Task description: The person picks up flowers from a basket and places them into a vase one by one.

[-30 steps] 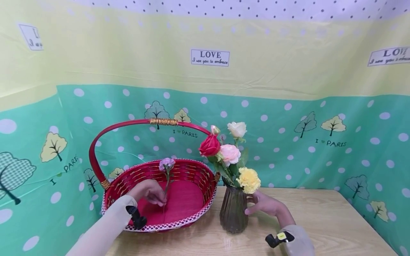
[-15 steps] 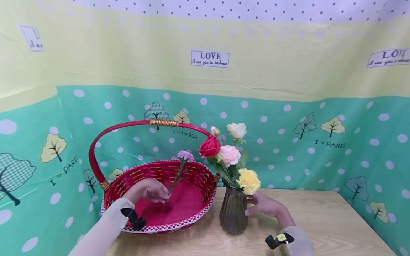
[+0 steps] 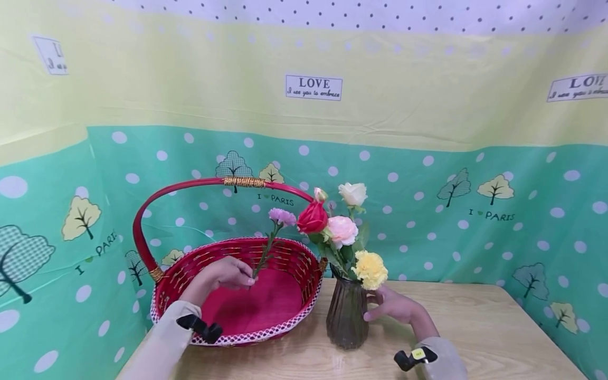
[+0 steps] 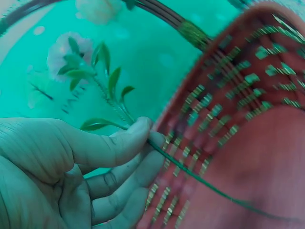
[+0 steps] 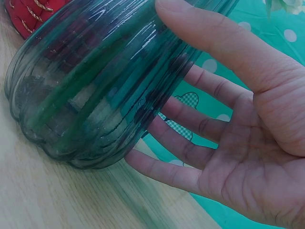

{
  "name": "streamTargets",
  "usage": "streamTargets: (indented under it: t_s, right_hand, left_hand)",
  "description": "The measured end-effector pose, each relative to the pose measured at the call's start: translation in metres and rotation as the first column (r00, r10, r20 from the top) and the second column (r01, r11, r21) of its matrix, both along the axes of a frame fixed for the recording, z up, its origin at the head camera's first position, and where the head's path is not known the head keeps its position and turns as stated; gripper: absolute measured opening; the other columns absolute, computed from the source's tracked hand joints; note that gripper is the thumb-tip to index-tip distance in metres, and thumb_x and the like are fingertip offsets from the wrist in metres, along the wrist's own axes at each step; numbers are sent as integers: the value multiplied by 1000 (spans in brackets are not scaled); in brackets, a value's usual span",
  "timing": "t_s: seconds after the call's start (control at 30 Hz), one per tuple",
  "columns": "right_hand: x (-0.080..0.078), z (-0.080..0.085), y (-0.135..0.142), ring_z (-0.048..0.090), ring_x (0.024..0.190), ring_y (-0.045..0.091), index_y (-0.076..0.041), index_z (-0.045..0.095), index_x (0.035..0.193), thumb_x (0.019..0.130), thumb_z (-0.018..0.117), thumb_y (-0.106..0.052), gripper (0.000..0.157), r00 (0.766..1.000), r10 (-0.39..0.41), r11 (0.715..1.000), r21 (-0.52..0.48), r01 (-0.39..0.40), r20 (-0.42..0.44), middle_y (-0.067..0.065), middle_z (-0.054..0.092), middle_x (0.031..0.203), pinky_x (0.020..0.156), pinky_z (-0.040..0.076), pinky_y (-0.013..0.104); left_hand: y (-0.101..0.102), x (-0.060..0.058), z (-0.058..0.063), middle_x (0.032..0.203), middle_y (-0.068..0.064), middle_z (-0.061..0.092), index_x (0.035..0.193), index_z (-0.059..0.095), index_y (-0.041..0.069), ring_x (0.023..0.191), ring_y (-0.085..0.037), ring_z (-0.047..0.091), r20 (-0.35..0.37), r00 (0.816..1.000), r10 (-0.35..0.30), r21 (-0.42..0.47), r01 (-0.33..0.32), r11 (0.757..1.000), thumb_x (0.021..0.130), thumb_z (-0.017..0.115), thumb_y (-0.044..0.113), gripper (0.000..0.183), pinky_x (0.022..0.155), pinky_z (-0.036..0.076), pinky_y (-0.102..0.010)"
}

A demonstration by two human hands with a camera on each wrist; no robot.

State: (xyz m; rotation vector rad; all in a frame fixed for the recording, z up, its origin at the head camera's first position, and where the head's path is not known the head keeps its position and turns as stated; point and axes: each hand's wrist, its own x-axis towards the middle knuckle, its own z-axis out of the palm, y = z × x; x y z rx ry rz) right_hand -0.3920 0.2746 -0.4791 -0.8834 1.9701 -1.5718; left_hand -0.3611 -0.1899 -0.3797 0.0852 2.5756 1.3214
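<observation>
My left hand (image 3: pixel 231 273) pinches the thin stem of a purple carnation (image 3: pixel 282 217) between thumb and fingers, above the red woven basket (image 3: pixel 275 298). The bloom leans to the right, near the basket's far rim. In the left wrist view the green stem (image 4: pixel 183 166) runs on below the fingertips, over the basket's inside. My right hand (image 3: pixel 393 305) holds the ribbed grey glass vase (image 3: pixel 347 319) from its right side, thumb in front, fingers behind. Out of the vase rise a red rose (image 3: pixel 312 218), a pink flower (image 3: pixel 342 231), a white rose (image 3: pixel 353 194) and a yellow carnation (image 3: pixel 370 269).
The basket's tall red handle (image 3: pixel 142 232) arches up behind the left hand and over to the vase flowers. Both basket and vase stand on a wooden table (image 3: pixel 484 327). A printed curtain (image 3: pixel 418 211) closes off the back and sides.
The left hand has lifted the purple carnation up and to the right, its bloom rising from inside the basket toward the red rose. The right hand and vase stay put.
</observation>
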Motion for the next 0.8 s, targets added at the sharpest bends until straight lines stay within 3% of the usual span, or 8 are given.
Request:
streamTargets:
  t_s: [0.2,0.47,0.57,0.8]
  right_hand:
    - [0,0,0,45,138,38,0,16,160,86,76,-2,96,1000,-4,1000,-2,4,11,29,28,160,107,49,35]
    - [-1,-2,0,50,133,25,2,18,159,86,75,-1,93,1000,8,1000,-20,-8,17,12,42,155,107,50,33]
    - [-1,-3,0,51,132,23,1,18,159,86,75,-1,93,1000,10,1000,-20,-10,17,11,42,155,107,49,33]
    - [-1,-2,-1,45,138,32,0,17,160,85,76,-3,95,1000,-4,1000,9,4,-11,27,30,160,113,43,37]
  left_hand:
    - [4,2,9,89,-3,75,98,76,1,87,-25,70,-72,997,-43,45,46,998,88,80,12,15,87,62,-45]
    - [9,1,3,85,0,72,95,75,-1,79,-16,64,-176,981,-81,25,87,996,87,79,11,15,83,61,-44]
    - [12,4,5,87,-1,72,96,75,1,81,-17,64,-186,981,-58,21,63,998,86,81,12,16,83,61,-42]
    - [15,16,10,96,-7,74,101,75,-1,87,-19,65,-196,980,32,37,-25,999,86,81,12,21,86,62,-44]
